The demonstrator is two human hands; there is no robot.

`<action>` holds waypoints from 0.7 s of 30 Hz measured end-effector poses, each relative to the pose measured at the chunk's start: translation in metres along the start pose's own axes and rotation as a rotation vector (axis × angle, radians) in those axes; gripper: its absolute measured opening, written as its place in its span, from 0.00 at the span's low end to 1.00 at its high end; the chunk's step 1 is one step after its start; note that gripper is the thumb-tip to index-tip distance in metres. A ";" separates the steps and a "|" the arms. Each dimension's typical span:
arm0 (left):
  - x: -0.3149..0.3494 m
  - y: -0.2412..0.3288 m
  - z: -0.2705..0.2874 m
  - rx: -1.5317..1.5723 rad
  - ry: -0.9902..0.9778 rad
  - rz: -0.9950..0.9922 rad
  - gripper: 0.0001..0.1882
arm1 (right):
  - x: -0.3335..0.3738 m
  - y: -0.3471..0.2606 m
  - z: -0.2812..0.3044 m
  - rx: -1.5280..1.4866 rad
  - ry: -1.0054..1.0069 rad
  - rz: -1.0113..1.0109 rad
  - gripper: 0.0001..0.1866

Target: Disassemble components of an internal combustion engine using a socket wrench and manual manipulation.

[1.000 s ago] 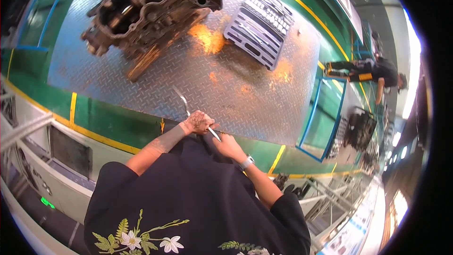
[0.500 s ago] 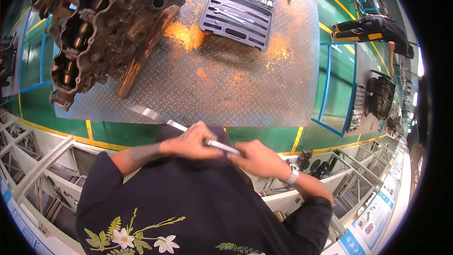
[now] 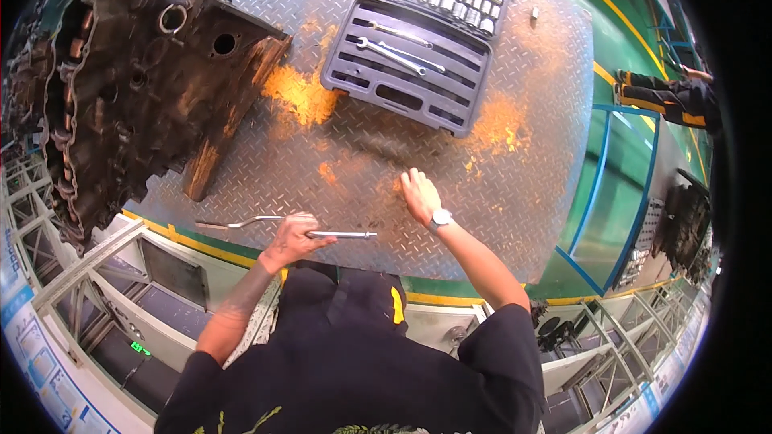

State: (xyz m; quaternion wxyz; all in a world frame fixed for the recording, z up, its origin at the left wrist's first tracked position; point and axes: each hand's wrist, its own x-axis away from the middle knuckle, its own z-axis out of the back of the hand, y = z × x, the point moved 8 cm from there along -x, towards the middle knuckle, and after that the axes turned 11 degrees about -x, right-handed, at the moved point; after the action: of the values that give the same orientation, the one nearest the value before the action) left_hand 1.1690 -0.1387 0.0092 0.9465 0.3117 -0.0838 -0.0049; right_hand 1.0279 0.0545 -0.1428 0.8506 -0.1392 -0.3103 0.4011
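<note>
My left hand [image 3: 293, 239] is closed around a long bent silver metal bar [image 3: 346, 235], held just above the near edge of the steel tread plate [image 3: 378, 153]. One end of the bar passes right of the fist as a straight rod; the other bends away to the left. My right hand [image 3: 420, 197] reaches low over the plate, fingers drawn together. Whether something small is inside them is hidden. Beyond it lies an open grey tool case [image 3: 450, 116], with sockets [image 3: 442, 0] in its far half and combination wrenches [image 3: 394, 56] in its near half.
A rusty engine block [image 3: 137, 80] fills the left side, beside a wooden beam [image 3: 217, 153]. Orange powder [image 3: 299, 96] covers patches of the plate. A loose socket [image 3: 534, 14] stands at the far right. Another person [image 3: 675, 96] is beyond a blue frame [image 3: 595, 185].
My right hand has left the bar and moved forward onto the plate area. My left hand now holds the bar alone, further left. The whole view has shifted, with the engine block further left.
</note>
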 end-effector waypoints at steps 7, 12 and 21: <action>-0.017 -0.042 -0.070 -0.421 0.039 -0.168 0.23 | -0.025 0.014 0.019 -0.129 -0.156 0.172 0.15; -0.021 -0.098 -0.119 -0.371 -0.152 0.020 0.17 | -0.066 0.038 0.144 -0.557 0.421 0.086 0.10; -0.057 -0.071 -0.131 -0.512 0.037 -0.070 0.19 | -0.156 0.091 0.209 -0.875 0.408 -0.214 0.14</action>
State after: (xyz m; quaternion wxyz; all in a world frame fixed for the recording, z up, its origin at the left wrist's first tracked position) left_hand 1.1370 -0.1148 -0.1450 0.9952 0.0645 -0.0517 -0.0529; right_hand 0.7636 -0.0100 -0.0913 0.7923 -0.5263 -0.2891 0.1083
